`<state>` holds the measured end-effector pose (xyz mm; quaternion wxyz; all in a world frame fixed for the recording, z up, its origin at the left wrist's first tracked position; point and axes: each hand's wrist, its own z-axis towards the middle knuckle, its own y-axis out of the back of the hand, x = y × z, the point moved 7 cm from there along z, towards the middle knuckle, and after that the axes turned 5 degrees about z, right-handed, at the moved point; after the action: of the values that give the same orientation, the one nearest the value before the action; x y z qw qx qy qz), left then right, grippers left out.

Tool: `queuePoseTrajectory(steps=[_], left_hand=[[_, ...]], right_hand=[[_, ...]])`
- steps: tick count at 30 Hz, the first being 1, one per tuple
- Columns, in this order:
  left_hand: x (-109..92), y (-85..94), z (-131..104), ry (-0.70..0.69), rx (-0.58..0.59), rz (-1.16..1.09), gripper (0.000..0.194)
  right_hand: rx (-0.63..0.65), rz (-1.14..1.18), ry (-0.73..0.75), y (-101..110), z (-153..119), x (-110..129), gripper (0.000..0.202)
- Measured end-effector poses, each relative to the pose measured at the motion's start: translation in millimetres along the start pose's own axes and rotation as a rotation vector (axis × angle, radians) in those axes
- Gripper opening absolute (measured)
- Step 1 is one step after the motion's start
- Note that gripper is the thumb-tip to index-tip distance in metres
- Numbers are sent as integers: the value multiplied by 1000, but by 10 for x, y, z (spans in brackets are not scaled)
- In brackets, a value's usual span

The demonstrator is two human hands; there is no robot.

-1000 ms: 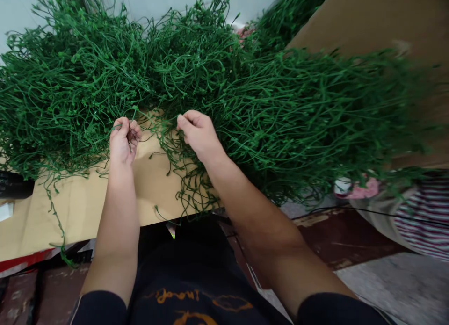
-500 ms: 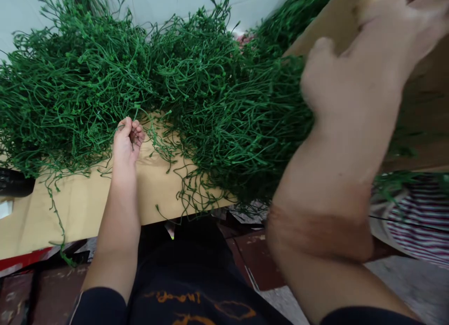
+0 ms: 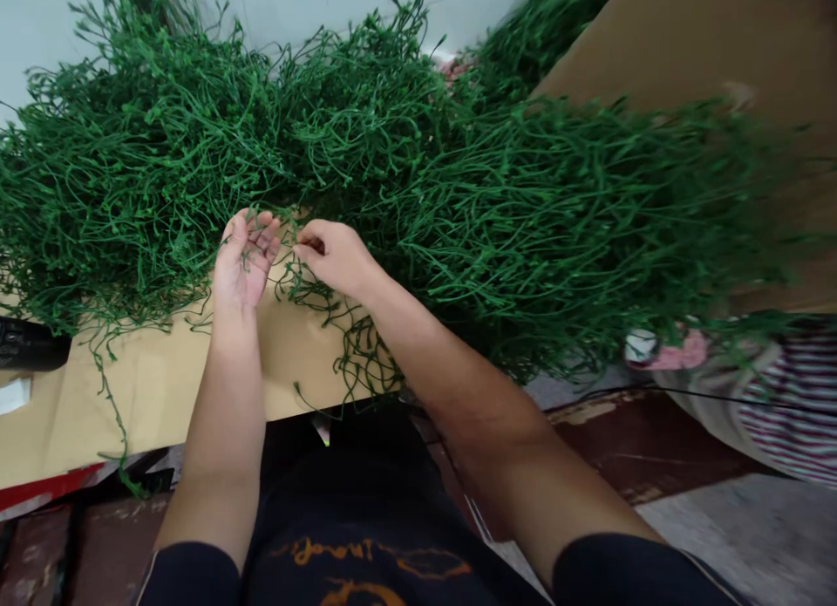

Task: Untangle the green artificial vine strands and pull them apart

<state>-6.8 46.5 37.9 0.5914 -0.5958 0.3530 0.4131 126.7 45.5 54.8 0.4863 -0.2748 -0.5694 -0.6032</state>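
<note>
My left hand (image 3: 249, 255) is palm up over the cardboard, its fingers loosely curled and parted. A thin green stem (image 3: 250, 215) with a budded tip sits between its thumb and fingers. Just to the right, my right hand (image 3: 332, 255) is palm down, thumb and forefinger pinched together; what lies in the pinch is too small to make out. Loose green stems (image 3: 307, 288) lie beneath and beside it. Behind both hands spreads a big tangled heap of green artificial stems (image 3: 163, 144), and a long bundle of green stems (image 3: 536, 214) stretches away to the right.
A cardboard sheet (image 3: 157, 392) covers the work surface, its front edge close to my body. Another cardboard piece (image 3: 660, 48) stands at the upper right. A black object (image 3: 30, 343) is at the left edge. Striped cloth (image 3: 801, 405) shows at the lower right.
My right hand has come from the far upper right down to beside my left hand. The left hand's fingers have loosened. The bundle on the right is now uncovered.
</note>
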Motion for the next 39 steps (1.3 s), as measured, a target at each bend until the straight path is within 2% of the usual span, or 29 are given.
queuePoseTrajectory(steps=[3, 6, 8, 11, 13, 15, 18, 20, 22, 24, 27, 30, 32, 34, 36, 39], left_hand=[[45, -153, -30, 8, 154, 37, 33], [181, -282, -73, 96, 260, 66, 37], [271, -249, -52, 158, 228, 79, 36], [314, -14, 79, 175, 65, 90, 37], [300, 155, 172, 175, -21, 99, 45], [290, 215, 211, 209, -16, 114, 58], [293, 57, 101, 304, 119, 148, 68], [281, -130, -45, 340, 226, 174, 61], [233, -277, -161, 313, 303, 199, 44], [146, -303, -182, 219, 303, 213, 31], [31, -116, -78, 74, 144, 238, 29], [59, 19, -9, 81, 53, 392, 35], [94, -37, -21, 73, 94, 568, 38], [106, -167, -60, 6, 167, 720, 37], [113, -281, -95, -58, 221, 798, 36], [137, -305, -95, -66, 217, 838, 34]], right_hand=[[-58, 283, -50, 127, 39, -35, 13], [-56, 555, -129, 148, 75, -74, 19], [-60, 665, -173, 147, 90, -108, 24], [-73, 744, -231, 148, 92, -174, 28], [-67, 750, -245, 149, 88, -199, 29], [-65, 740, -230, 157, 89, -198, 31], [-87, 750, -237, 168, 92, -194, 31], [-109, 768, -265, 169, 92, -201, 27], [-121, 767, -269, 172, 99, -193, 24], [-133, 759, -248, 178, 115, -181, 23], [-161, 763, -224, 172, 144, -181, 21], [-175, 738, -195, 129, 177, -181, 20], [-159, 707, -179, 80, 196, -183, 20], [-130, 688, -157, 33, 212, -188, 22], [-105, 694, -114, 9, 229, -187, 23], [-95, 708, -56, 9, 256, -199, 24]])
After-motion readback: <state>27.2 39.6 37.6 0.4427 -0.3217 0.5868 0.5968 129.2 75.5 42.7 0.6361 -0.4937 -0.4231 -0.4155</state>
